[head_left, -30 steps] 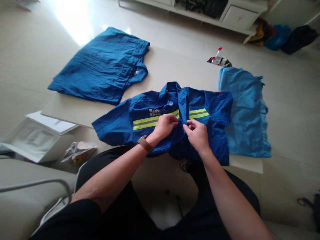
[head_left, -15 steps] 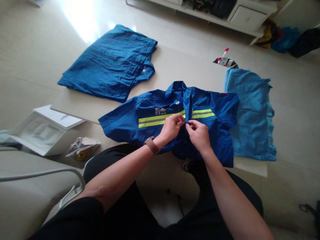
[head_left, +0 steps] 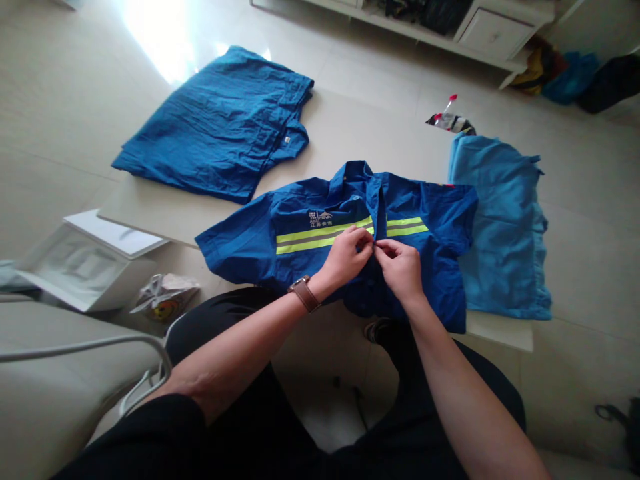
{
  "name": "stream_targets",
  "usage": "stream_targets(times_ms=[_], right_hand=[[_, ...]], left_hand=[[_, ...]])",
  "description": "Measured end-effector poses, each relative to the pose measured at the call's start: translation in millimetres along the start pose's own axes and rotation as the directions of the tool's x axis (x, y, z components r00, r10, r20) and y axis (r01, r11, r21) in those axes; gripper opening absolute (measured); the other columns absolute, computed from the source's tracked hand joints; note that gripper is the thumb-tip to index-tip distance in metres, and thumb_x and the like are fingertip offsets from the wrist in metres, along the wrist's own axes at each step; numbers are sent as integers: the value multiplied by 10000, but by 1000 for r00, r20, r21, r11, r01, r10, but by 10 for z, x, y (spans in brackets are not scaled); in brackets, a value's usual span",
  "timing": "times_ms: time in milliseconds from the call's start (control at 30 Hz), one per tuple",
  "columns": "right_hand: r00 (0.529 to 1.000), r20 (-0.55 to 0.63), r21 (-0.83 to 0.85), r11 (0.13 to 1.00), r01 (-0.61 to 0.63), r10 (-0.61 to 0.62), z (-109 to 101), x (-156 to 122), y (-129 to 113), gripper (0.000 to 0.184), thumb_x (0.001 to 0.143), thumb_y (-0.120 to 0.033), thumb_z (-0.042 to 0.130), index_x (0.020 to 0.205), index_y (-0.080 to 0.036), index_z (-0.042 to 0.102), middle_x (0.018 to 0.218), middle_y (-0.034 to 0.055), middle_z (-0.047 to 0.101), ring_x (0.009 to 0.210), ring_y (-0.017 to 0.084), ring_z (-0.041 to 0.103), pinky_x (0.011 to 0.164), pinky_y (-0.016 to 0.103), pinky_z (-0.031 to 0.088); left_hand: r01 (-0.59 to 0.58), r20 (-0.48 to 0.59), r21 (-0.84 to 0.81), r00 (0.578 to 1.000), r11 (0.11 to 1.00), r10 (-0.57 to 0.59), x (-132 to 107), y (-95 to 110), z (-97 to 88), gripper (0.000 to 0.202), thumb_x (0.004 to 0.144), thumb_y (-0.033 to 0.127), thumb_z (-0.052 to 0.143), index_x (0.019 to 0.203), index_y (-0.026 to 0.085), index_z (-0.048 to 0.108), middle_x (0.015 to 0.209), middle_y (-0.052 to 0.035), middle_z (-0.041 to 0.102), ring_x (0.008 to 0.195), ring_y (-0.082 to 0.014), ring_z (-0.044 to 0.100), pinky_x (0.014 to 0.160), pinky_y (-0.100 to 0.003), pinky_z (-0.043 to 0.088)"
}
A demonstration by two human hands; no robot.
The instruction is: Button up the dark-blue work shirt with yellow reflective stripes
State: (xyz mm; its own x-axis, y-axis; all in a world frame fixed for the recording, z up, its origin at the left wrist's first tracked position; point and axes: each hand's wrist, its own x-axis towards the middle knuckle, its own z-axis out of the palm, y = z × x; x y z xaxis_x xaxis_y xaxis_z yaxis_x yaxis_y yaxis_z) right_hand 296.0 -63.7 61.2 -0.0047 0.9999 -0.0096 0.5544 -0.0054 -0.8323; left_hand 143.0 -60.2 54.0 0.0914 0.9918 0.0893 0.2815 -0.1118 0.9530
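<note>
A dark blue short-sleeved work shirt (head_left: 300, 200) with yellow-green reflective stripes lies spread before me, front up and collar away from me. My left hand (head_left: 347, 253), with a brown-strapped watch on the wrist, pinches the front placket just below the stripe. Right beside it my right hand (head_left: 401, 267) is closed on the same front edge, its fingertips nearly meeting the left ones. Whatever small part lies between the fingertips is hidden. The shirt's lower hem hangs toward my knees.
Folded blue clothing (head_left: 215, 127) lies on the white tabletop (head_left: 370, 127) at far left. Light blue folded cloth (head_left: 505, 233) lies at right, beside the shirt's sleeve. Beyond it shows a red-capped bottle (head_left: 450, 110). A white open box (head_left: 90, 267) stands at left, near a plastic bag (head_left: 167, 293).
Both hands stay at the placket, fingers shifting slightly and drawing closer together. The upper button near the collar is now less visible. The other clothes have not moved.
</note>
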Motion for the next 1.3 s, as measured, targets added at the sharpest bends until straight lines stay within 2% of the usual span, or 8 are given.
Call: stream_targets(times_ms=[267,433,600,800,933,1100,1167,1300], right_hand=[[994,-10,-90,990,107,-108,26,-16,-72,240,898,-341,636,874,-160,793,743,53,719,629,177,610,651,293,459],[984,-42,-101,980,170,-175,21,-2,-69,193,917,-318,644,844,-171,747,784,46,706,688,180,629,681,299,466],[960,-73,-149,955,257,-270,10,43,-82,159,908,-273,622,798,-177,685,841,56,648,772,186,610,709,308,467],[996,-82,39,998,47,-43,39,107,-13,208,798,-374,667,744,-173,665,783,56,652,746,198,606,708,328,466],[993,-47,99,990,-103,108,100,116,43,267,741,-432,673,747,-166,664,751,51,658,716,190,587,709,333,444],[922,155,213,899,-382,355,158,168,105,235,671,-401,666,708,-175,612,666,28,622,649,175,558,668,320,444],[939,109,182,922,-341,325,156,193,100,247,693,-415,658,744,-175,626,713,43,648,691,192,590,706,338,473],[989,-118,6,996,-95,95,137,228,30,380,765,-512,681,925,-168,670,887,92,709,806,231,636,776,371,505]], left_hand=[[235,-5,-312,969,921,-249,25,-107,61,73,861,186,700,837,121,675,757,-13,669,695,-103,592,657,-215,438],[282,-46,-392,945,876,-324,44,-158,82,81,820,164,728,788,102,685,754,-26,685,691,-97,602,670,-206,444],[299,-2,-448,942,842,-336,47,-153,76,82,804,165,730,785,102,681,744,-23,678,672,-94,591,659,-209,447],[333,23,-388,936,859,-352,32,-98,39,114,754,109,738,807,109,638,753,-17,668,680,-99,606,642,-205,462],[290,8,-230,955,929,-296,-12,-22,9,228,718,29,686,902,134,601,801,-3,667,684,-91,606,625,-188,437],[127,-2,28,992,991,-127,-68,1,6,228,738,27,628,920,159,591,793,19,620,674,-80,546,613,-188,374],[133,18,22,991,991,-134,-79,-4,5,235,730,30,626,920,160,579,803,20,623,673,-81,552,611,-190,377],[98,138,-2,986,995,-97,-131,-20,19,207,707,36,613,865,157,557,788,17,633,671,-90,564,610,-202,371]])
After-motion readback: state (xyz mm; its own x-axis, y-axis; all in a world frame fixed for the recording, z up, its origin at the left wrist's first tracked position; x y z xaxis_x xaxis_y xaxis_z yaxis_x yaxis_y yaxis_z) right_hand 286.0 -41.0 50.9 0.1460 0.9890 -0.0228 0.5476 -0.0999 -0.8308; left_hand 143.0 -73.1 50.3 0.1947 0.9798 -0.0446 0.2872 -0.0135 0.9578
